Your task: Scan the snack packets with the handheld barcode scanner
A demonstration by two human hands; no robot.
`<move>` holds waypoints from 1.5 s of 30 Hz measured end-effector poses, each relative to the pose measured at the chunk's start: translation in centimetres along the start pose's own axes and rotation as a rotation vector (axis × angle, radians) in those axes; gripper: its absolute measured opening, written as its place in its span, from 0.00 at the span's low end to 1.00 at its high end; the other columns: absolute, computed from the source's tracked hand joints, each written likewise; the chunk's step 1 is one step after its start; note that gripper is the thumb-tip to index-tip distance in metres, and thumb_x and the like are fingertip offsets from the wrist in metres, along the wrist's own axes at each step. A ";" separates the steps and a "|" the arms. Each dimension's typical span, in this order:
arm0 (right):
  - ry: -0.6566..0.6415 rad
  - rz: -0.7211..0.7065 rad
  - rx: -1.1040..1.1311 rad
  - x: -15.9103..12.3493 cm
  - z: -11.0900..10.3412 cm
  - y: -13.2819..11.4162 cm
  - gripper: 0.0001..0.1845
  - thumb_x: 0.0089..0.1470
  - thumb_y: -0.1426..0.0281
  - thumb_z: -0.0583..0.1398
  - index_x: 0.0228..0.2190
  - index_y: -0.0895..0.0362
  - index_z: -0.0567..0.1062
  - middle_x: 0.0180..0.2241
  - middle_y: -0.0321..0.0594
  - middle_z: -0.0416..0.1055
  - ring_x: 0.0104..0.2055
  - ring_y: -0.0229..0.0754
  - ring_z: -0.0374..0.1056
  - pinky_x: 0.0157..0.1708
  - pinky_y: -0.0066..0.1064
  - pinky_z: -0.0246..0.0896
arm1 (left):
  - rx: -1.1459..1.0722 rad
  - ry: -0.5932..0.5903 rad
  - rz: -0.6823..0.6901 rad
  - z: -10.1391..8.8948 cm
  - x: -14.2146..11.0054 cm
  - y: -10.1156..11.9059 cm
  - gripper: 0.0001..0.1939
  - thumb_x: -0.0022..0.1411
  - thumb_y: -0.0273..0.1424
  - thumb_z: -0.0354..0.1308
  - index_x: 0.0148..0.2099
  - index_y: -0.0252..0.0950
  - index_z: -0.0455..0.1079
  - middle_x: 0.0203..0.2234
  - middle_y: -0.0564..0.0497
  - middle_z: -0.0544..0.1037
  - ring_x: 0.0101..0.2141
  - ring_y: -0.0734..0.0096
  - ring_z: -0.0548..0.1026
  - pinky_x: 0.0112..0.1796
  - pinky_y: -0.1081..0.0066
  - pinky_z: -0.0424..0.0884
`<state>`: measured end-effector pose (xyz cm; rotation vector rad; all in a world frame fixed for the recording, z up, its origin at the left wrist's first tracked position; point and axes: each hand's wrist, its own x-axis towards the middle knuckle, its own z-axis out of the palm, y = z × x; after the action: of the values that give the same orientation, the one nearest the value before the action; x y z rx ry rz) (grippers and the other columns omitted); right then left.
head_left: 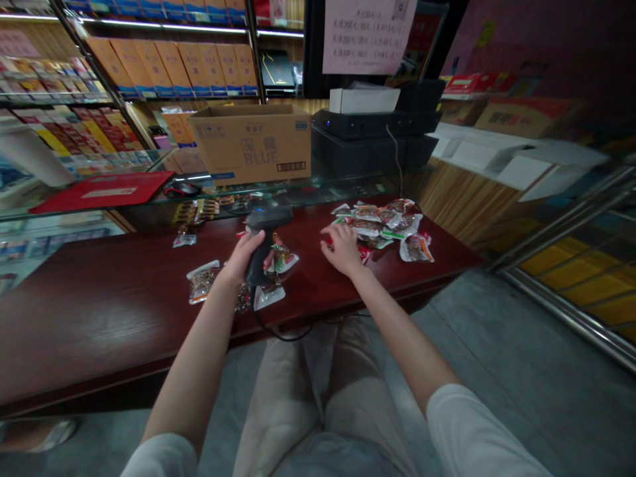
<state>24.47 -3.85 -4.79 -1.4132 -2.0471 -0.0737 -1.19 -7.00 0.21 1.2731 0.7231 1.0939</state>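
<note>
My left hand [243, 257] grips the handle of a black handheld barcode scanner [265, 225], its head pointing forward over the dark red wooden counter [99, 318]. Its black cord [281, 334] hangs down over the counter's near edge. Several small sealed snack packets [203, 281] lie loose beneath and around that hand. My right hand [342, 248] rests with its fingers spread on the near side of a heap of similar packets [385, 225], holding none that I can see.
Behind the packets stands a glass display counter [238, 189] bearing a cardboard box [251, 144], a red folder [102, 191], a computer mouse [181, 189] and black devices [375, 126]. Stocked shelves [173, 66] rise behind. A metal rail [561, 245] runs along the right.
</note>
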 end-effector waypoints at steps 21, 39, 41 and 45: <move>-0.087 0.584 1.326 0.0 3.5 0.8 0.30 0.37 0.64 0.68 0.43 0.48 0.63 0.38 0.31 0.74 0.35 0.40 0.73 0.35 0.35 0.70 | 0.008 -0.038 -0.100 -1.7 -2.1 -2.0 0.24 0.58 0.54 0.61 0.37 0.36 0.73 0.12 0.54 0.66 0.13 0.75 0.62 0.17 0.74 0.54; 0.288 0.085 0.531 -0.9 1.5 -0.9 0.09 0.50 0.78 0.57 0.25 0.53 0.72 0.42 0.43 0.76 0.56 0.50 0.67 0.60 0.48 0.58 | -0.013 -0.051 -0.123 -1.7 -2.2 -2.1 0.24 0.56 0.54 0.62 0.38 0.37 0.73 0.13 0.54 0.64 0.13 0.74 0.62 0.16 0.73 0.56; 0.280 0.076 0.497 -1.0 1.5 -0.9 0.09 0.50 0.78 0.57 0.25 0.53 0.74 0.43 0.45 0.75 0.53 0.50 0.68 0.57 0.46 0.60 | -0.017 -0.049 -0.113 -1.5 -2.3 -2.0 0.23 0.56 0.53 0.62 0.39 0.36 0.73 0.13 0.54 0.65 0.13 0.75 0.62 0.15 0.74 0.56; 0.294 0.073 0.471 -1.1 1.6 -0.8 0.10 0.50 0.78 0.56 0.27 0.53 0.75 0.44 0.45 0.73 0.52 0.50 0.68 0.55 0.45 0.62 | -0.038 -0.027 -0.088 -1.0 -2.6 -2.0 0.25 0.55 0.50 0.65 0.42 0.33 0.73 0.15 0.55 0.67 0.13 0.76 0.63 0.15 0.75 0.56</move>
<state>23.25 -4.49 -6.34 -1.1048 -1.6336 0.2075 -2.52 -8.92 -2.24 1.2106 0.7276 1.0126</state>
